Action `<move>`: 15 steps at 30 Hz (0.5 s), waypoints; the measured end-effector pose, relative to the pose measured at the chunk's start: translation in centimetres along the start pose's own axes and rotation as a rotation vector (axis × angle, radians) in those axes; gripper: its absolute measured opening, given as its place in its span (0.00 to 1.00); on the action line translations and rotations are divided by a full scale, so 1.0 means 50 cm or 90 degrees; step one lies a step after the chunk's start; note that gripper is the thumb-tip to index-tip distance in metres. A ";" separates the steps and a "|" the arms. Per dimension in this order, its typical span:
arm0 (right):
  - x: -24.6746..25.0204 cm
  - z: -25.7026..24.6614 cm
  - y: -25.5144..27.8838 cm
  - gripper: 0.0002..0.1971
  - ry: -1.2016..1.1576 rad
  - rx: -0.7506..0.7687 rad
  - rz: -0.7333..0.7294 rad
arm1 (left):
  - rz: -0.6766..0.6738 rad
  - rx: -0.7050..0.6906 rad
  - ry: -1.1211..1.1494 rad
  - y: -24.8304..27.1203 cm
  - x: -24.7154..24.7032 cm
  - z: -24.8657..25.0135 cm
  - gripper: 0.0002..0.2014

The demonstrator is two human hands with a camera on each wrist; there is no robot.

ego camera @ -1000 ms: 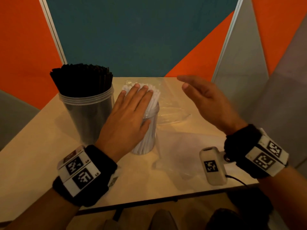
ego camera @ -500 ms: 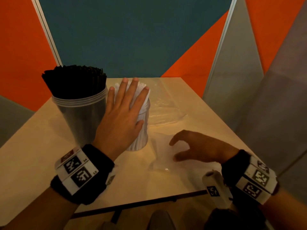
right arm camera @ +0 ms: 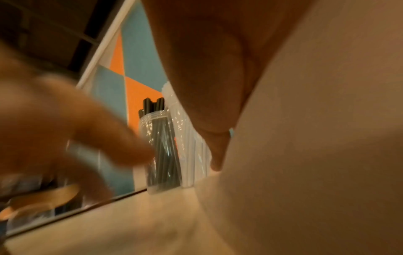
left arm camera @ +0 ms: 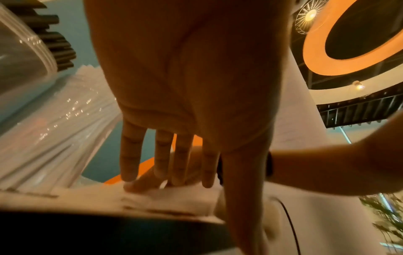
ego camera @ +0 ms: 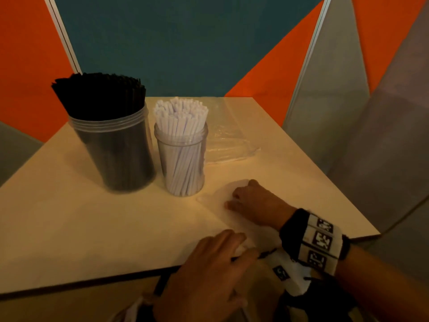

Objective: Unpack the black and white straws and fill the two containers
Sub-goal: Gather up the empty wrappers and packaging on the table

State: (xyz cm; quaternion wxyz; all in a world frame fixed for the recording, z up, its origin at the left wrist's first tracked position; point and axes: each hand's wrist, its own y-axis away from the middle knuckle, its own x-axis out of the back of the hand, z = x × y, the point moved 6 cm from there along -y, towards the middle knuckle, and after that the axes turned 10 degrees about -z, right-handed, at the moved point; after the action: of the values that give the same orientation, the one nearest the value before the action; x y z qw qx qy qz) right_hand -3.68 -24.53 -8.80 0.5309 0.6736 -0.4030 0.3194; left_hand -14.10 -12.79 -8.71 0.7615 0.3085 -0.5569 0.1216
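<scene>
Orange-teal panel booth, beige tabletop (ego camera: 69, 228). We see tall clear plastic jar (ego camera: 116, 156) full of black straws (ego camera: 97, 96); just beside it, smaller clear jar (ego camera: 183, 163) full of white straws (ego camera: 181, 112). Crinkled clear wrapper (ego camera: 227, 145) behind, empty-looking. Right hand (ego camera: 253, 203) fingers curled on flat clear film; grip unclear. Left hand (ego camera: 209, 275) fingers straight, holding nothing. We judge straws light, stiff, slippery: grab as bundle mid-length; jars top-heavy, hold low.

Clear glossy plastic containers (ego camera: 181, 156), seemingly.
</scene>
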 end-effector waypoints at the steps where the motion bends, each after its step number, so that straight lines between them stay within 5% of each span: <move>1: 0.006 -0.001 0.000 0.25 -0.028 0.005 -0.008 | -0.020 0.020 -0.026 -0.004 -0.024 0.002 0.44; 5: 0.018 -0.011 0.024 0.18 -0.338 0.053 -0.062 | 0.081 0.040 -0.079 -0.037 -0.072 0.016 0.46; 10: 0.012 -0.010 0.050 0.15 -0.500 0.122 -0.119 | 0.260 0.094 -0.080 -0.055 -0.038 0.023 0.48; 15: 0.012 -0.001 0.070 0.16 -0.446 0.136 -0.123 | 0.219 0.150 -0.101 -0.077 -0.015 0.010 0.35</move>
State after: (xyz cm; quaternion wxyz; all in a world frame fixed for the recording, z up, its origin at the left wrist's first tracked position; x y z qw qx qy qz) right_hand -6.47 -25.01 -6.65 0.3152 0.8286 -0.4590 0.0580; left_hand -12.71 -15.95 -10.62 0.6419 0.3048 -0.6414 0.2893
